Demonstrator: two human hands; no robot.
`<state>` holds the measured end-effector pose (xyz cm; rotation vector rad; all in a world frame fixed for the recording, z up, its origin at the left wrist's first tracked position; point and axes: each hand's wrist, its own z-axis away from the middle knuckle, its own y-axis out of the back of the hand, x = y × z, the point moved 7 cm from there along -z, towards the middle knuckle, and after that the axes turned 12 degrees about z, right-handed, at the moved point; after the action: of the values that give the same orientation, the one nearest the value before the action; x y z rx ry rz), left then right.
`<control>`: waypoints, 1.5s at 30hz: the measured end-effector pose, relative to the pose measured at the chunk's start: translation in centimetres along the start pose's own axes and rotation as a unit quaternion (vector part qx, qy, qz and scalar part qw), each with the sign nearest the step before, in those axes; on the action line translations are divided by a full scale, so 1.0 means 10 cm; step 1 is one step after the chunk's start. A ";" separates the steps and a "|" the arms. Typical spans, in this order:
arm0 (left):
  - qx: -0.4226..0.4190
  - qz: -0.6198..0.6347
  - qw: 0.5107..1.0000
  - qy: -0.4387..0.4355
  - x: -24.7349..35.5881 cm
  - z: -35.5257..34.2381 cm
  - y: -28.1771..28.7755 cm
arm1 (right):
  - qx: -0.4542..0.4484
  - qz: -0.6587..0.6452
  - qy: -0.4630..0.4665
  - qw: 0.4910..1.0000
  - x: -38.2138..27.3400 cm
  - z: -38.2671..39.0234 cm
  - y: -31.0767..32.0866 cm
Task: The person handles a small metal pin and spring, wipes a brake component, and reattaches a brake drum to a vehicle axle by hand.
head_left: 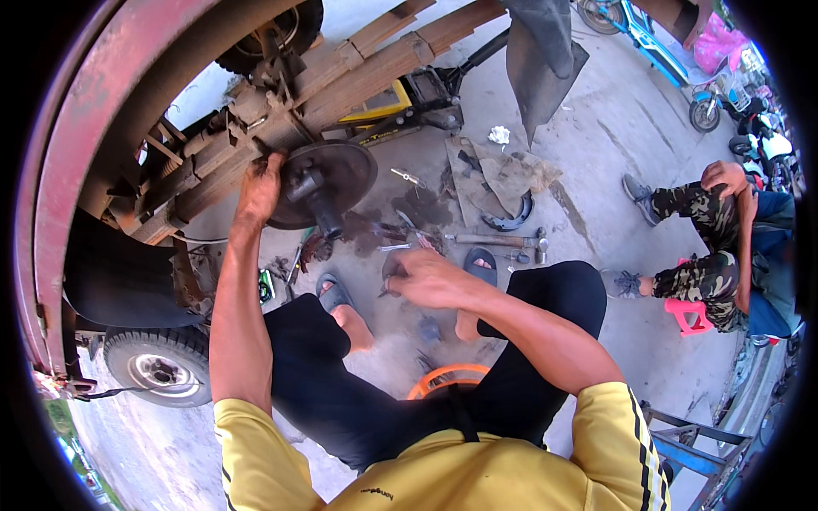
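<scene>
Both hands are at work, well apart from each other: the right hand (423, 278), just right of centre, is curled shut around a small metal part (388, 283) that is too small to make out, held above the knees. At ten o'clock from it, the left hand (258, 189) reaches up with its fingers closed over the edge of the brake backing plate (345, 175) behind the rusty axle hub (311, 194), whose stub points down toward the person. Just past the right hand, on the stained concrete floor (613, 128), scattered hand tools lie near a hammer (498, 241) at two o'clock. Beyond that sits a dirty cloth (503, 175) with a curved brake shoe (511, 217) on its near edge. Farther, at twelve o'clock, a yellow floor jack (400, 104) stands under the leaf springs (366, 64). At three o'clock, well apart, another person in camouflage trousers (699, 264) sits on a pink stool (688, 315).
</scene>
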<state>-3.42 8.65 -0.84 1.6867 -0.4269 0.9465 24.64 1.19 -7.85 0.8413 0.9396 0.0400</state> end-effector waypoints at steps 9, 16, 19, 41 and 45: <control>-0.004 0.083 0.997 0.008 0.05 0.05 0.03 | 0.013 0.067 0.082 0.994 0.02 -0.08 -0.13; -0.166 0.126 0.978 -0.008 0.30 0.18 0.02 | 0.101 -0.162 0.032 0.981 -0.13 -0.32 0.71; -0.192 0.093 0.976 -0.040 0.38 0.23 0.03 | 0.125 -0.181 0.017 0.975 -0.33 -0.43 1.14; -0.090 0.030 0.995 -0.041 0.40 0.20 -0.03 | -0.003 -0.038 -0.005 0.999 -0.51 -2.21 1.37; -0.085 0.032 0.995 -0.042 0.46 0.21 -0.05 | -0.059 -0.046 -0.021 0.997 -0.51 -2.33 1.34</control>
<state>0.53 7.72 2.20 1.5692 -0.6032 0.8631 8.85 22.99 -2.71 0.6872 0.9265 -0.0020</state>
